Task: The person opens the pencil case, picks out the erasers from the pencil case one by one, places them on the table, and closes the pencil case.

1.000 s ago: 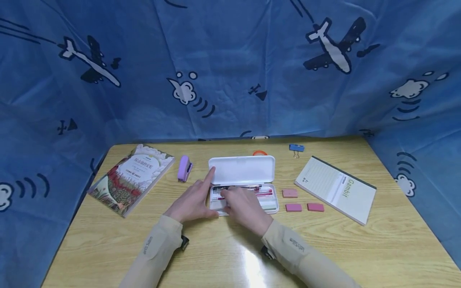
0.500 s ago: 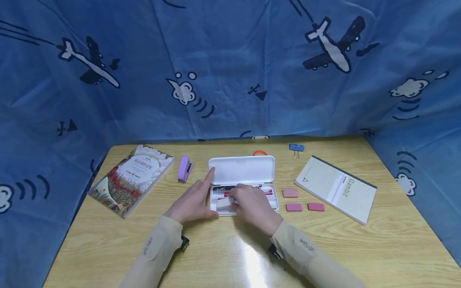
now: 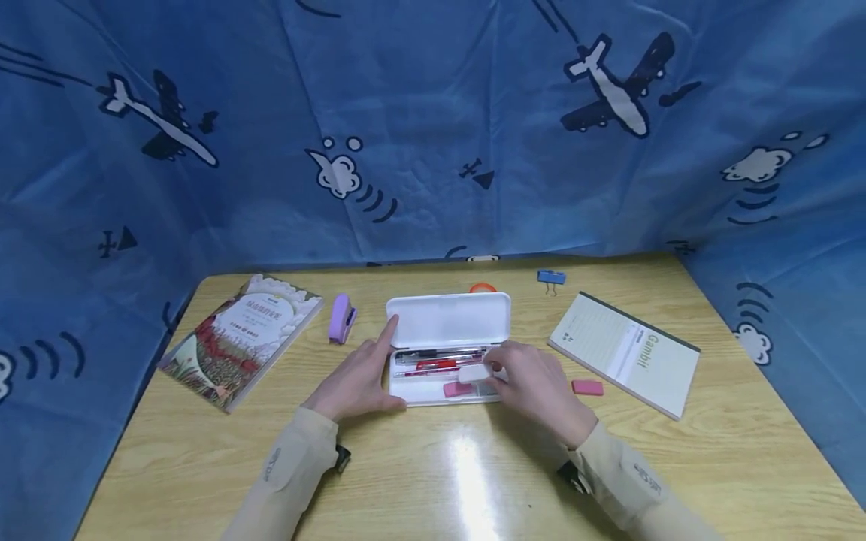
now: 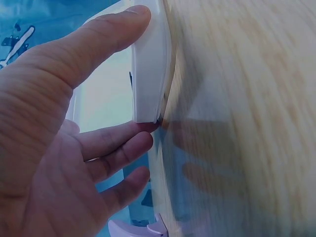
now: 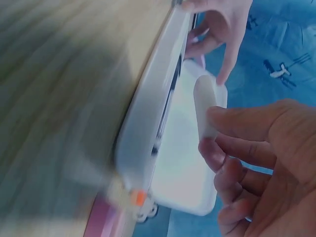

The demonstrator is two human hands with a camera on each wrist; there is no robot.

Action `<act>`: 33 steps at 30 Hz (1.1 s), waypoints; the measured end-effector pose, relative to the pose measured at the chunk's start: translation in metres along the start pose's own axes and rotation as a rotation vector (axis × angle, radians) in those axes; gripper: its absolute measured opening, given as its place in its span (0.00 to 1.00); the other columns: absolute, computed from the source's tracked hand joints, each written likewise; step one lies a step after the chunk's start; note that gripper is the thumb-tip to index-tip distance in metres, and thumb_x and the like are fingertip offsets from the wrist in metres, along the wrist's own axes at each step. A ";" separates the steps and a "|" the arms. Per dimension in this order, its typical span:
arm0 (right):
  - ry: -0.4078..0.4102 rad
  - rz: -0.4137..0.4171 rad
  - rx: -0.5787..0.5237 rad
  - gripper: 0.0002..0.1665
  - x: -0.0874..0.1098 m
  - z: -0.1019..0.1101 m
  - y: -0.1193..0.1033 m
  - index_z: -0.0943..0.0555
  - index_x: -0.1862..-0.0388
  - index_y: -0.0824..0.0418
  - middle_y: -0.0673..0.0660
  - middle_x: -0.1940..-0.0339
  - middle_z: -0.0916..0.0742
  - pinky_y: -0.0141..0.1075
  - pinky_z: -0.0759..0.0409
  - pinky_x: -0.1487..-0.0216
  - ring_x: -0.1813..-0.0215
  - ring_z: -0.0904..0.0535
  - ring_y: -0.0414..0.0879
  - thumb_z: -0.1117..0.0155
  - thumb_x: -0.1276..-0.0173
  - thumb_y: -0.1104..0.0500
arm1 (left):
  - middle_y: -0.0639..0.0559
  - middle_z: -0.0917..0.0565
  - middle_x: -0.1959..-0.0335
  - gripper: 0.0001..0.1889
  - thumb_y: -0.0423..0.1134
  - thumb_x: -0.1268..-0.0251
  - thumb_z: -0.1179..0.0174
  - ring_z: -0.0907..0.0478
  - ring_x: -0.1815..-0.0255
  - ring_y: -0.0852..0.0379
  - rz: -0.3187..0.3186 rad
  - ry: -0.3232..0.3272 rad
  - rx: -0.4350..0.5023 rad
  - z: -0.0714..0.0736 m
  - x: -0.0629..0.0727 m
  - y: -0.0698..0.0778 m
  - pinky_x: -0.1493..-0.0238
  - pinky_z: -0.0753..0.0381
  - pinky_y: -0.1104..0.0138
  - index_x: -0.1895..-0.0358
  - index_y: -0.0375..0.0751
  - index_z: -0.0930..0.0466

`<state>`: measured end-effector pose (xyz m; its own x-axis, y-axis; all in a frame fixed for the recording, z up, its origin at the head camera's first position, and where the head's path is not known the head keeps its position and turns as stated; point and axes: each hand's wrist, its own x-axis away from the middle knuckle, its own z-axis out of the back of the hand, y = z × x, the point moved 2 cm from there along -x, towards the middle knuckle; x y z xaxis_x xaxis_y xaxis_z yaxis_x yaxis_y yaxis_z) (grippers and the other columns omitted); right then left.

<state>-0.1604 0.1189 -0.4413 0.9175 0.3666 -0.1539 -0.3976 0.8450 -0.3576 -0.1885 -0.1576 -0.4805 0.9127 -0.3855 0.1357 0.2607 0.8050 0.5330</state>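
Observation:
A white pencil case (image 3: 413,398) lies with its lid (image 3: 449,319) raised on the wooden table. My left hand (image 3: 355,379) spans its left end, the thumb against the front wall and the index finger reaching up to the lid; its other fingers are loosely bent beside the case in the left wrist view. Over the case's right part my right hand (image 3: 541,383) pinches a white eraser (image 5: 203,103) between thumb and fingers. Several pens (image 3: 436,353) lie along the back of the case. A pink eraser (image 3: 457,389) sits in its front part, partly below the white one.
Another pink eraser (image 3: 587,388) lies right of my right hand. A notepad (image 3: 625,353) and a blue binder clip (image 3: 551,277) are beyond it. At left are a purple stapler (image 3: 341,318) and a book (image 3: 243,338). An orange ring (image 3: 482,288) shows behind the lid.
My right hand has moved right and lifted the white eraser from the case, and a pink eraser now shows inside. Two pink erasers on the table are now out of sight. My left hand stays put.

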 end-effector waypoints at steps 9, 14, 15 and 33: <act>0.047 -0.020 0.006 0.11 0.031 0.017 0.039 0.11 0.63 0.56 0.50 0.66 0.10 0.30 0.31 0.76 0.74 0.29 0.36 0.21 0.46 0.62 | 0.47 0.22 0.33 0.76 0.53 0.60 0.17 0.28 0.30 0.48 -0.002 0.000 -0.003 0.000 0.000 0.002 0.26 0.29 0.51 0.17 0.59 0.72; 0.034 -0.083 0.024 0.09 0.048 0.025 0.055 0.12 0.66 0.55 0.49 0.69 0.11 0.32 0.34 0.78 0.77 0.31 0.38 0.21 0.46 0.62 | 0.47 0.22 0.33 0.76 0.53 0.59 0.17 0.28 0.30 0.48 -0.006 0.000 -0.004 -0.001 0.000 0.001 0.26 0.29 0.51 0.17 0.59 0.73; 0.031 -0.089 0.030 0.08 0.051 0.026 0.058 0.12 0.67 0.55 0.49 0.70 0.12 0.33 0.34 0.78 0.76 0.30 0.38 0.22 0.46 0.62 | 0.47 0.22 0.34 0.76 0.53 0.59 0.17 0.28 0.30 0.48 -0.006 0.000 -0.004 -0.001 0.000 0.001 0.26 0.29 0.51 0.17 0.59 0.73; -0.023 -0.098 0.045 0.10 0.084 0.019 0.075 0.14 0.71 0.50 0.42 0.74 0.16 0.31 0.26 0.73 0.75 0.27 0.34 0.20 0.49 0.61 | 0.46 0.22 0.34 0.75 0.52 0.59 0.17 0.28 0.30 0.48 -0.012 -0.007 0.014 -0.002 -0.002 -0.001 0.26 0.30 0.51 0.16 0.58 0.72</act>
<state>-0.1134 0.2199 -0.4636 0.9521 0.2895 -0.0984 -0.3057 0.8938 -0.3281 -0.1897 -0.1566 -0.4824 0.9074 -0.3982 0.1348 0.2672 0.7938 0.5464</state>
